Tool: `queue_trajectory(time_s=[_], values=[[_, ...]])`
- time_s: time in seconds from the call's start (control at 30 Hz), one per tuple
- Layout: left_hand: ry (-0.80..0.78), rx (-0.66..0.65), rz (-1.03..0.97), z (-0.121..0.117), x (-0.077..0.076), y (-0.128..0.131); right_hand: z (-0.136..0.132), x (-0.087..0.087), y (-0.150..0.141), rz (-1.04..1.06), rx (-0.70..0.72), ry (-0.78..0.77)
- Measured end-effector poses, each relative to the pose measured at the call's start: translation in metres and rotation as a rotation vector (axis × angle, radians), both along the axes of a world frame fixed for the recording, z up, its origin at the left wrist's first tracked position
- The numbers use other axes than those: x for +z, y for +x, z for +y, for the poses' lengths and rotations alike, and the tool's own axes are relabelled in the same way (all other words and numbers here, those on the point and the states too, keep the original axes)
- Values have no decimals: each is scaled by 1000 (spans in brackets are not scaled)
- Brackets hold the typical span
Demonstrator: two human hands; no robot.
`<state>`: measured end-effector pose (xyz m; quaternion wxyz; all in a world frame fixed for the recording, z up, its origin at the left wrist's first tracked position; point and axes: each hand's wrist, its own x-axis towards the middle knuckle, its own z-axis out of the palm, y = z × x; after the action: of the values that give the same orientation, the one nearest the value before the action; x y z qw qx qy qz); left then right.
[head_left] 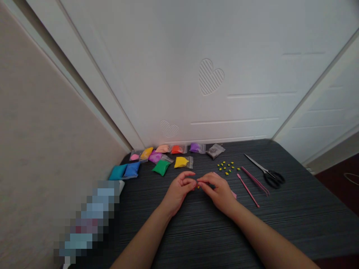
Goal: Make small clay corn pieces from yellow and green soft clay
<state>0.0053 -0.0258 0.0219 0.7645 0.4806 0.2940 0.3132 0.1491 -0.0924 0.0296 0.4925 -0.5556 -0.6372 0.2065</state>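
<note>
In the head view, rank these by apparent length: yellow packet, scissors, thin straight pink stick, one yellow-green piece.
Longest to shortest:
1. scissors
2. pink stick
3. yellow packet
4. yellow-green piece

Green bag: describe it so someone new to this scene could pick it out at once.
On the dark table, a row of small bags lies along the white panel. The green bag is in front of that row, just left of the yellow bag. Only it is plain green; the teal bag, farther left, is bluer.
</note>
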Motion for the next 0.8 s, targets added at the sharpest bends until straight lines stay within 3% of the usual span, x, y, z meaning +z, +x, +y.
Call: queue_trajectory(time_s=[0.23,0.47,0.8], values=[[56,-3,42,1,-8,0,4,-12,1,-76,23,7],[-70,-13,-37,4,-7,-2,6,-19,5,-289,4,36],[-37,-23,52,8,-6,-3,7,-12,9,-77,-34,-29]])
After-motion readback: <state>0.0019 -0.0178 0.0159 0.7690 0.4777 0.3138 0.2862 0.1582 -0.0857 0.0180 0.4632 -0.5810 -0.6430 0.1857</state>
